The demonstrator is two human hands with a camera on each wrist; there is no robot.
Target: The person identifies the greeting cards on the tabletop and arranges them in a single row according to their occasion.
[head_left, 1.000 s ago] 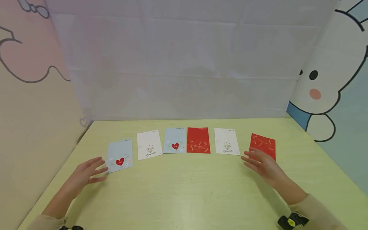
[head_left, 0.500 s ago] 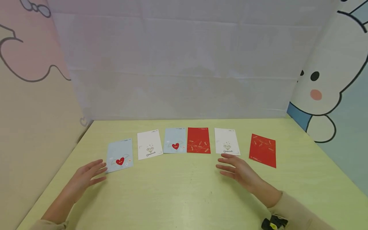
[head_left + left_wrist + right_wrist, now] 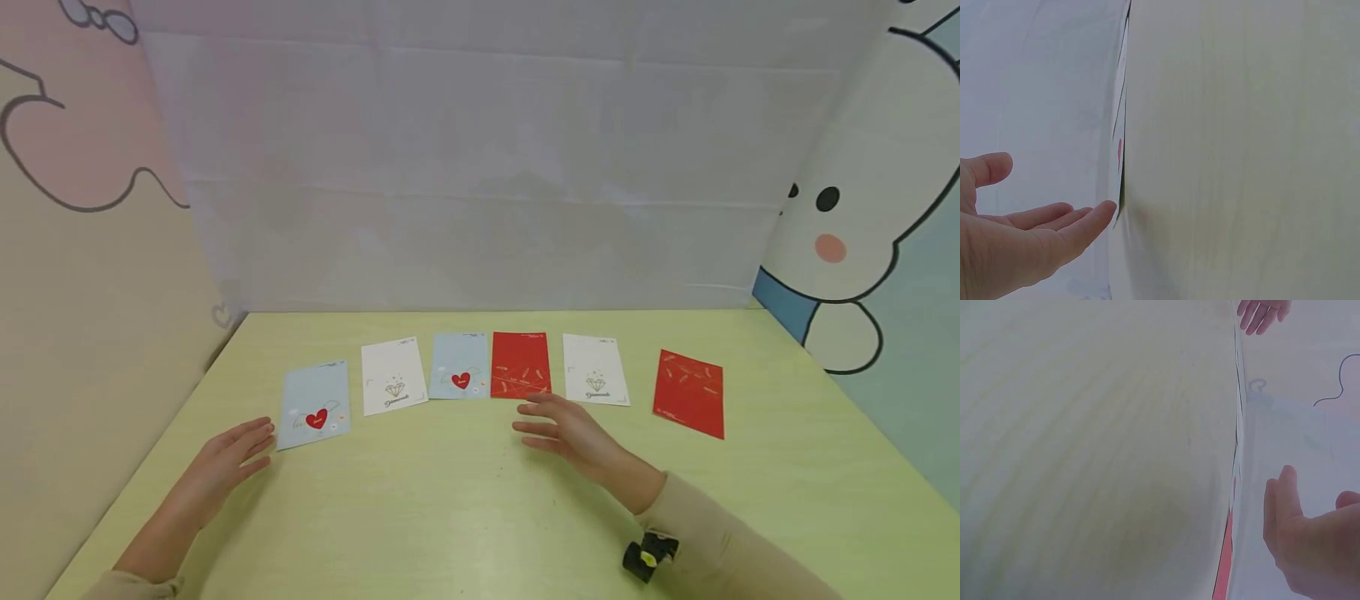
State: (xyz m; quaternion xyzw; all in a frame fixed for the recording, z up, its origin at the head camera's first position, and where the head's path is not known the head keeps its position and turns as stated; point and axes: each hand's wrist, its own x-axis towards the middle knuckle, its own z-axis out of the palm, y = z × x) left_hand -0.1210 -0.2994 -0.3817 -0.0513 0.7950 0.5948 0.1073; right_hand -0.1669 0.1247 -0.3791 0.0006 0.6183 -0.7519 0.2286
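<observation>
Two light-blue cards with a red heart, two white cards with a diamond drawing and two red cards lie on the table. My left hand point(image 3: 217, 467), fingers extended, is beside the leftmost blue card point(image 3: 313, 404) and holds nothing. The white card point(image 3: 393, 367), second blue card point(image 3: 457, 358), red card point(image 3: 520, 358) and second white card point(image 3: 596, 362) continue the row rightward. My right hand point(image 3: 581, 437) hovers empty, its fingertips overlapping the lower edge of the middle red card. Farther right lies the other red card point(image 3: 690, 393), tilted. In the right wrist view my right hand point(image 3: 1316, 544) has loosely bent fingers.
The pale yellow-green table point(image 3: 465, 517) reaches back to a hanging white cloth point(image 3: 480, 167). Walls with cartoon drawings stand at the left point(image 3: 97, 292) and right point(image 3: 900, 417). A black device point(image 3: 650, 556) is strapped at my right wrist.
My right hand has moved left, from over the rightmost red card past the right white card to the middle red card. The left hand has barely shifted. All cards stay in place.
</observation>
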